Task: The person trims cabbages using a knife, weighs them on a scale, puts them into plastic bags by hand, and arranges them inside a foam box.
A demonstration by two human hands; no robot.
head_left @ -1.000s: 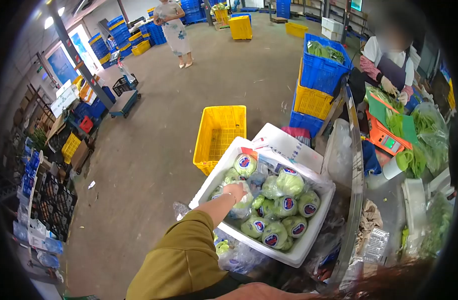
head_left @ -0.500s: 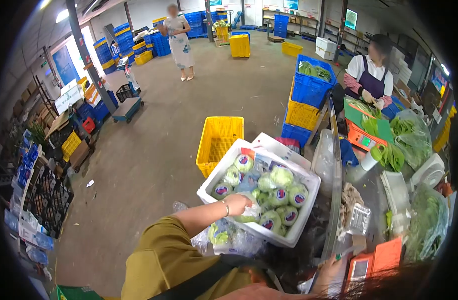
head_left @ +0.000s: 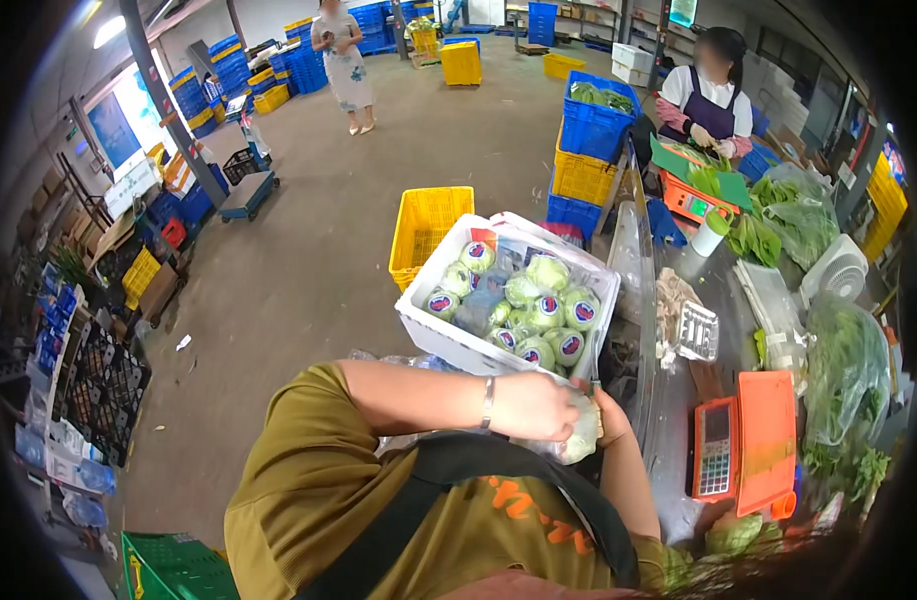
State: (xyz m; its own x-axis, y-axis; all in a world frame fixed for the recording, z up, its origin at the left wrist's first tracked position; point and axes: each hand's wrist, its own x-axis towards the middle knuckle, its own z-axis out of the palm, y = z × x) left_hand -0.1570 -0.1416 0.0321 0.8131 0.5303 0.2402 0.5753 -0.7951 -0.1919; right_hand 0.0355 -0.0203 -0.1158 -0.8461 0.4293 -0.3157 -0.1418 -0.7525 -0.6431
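Note:
Close to my chest, my left hand has its fingers closed on a wrapped pale-green vegetable. My right hand is at the vegetable's right side, with a small dark object, too small to name, by its thumb. The fingers of that hand are partly hidden. Just beyond both hands stands a white foam box holding several round green vegetables in clear wrap with red and blue labels.
A yellow crate stands behind the box. On the metal table at right are an orange scale, a clear tray and bagged greens. A co-worker handles greens beyond; another person stands farther back.
My left hand has moved out of the foam box toward my chest with a wrapped vegetable. My right hand has come up from the lower right to meet it. The view has shifted.

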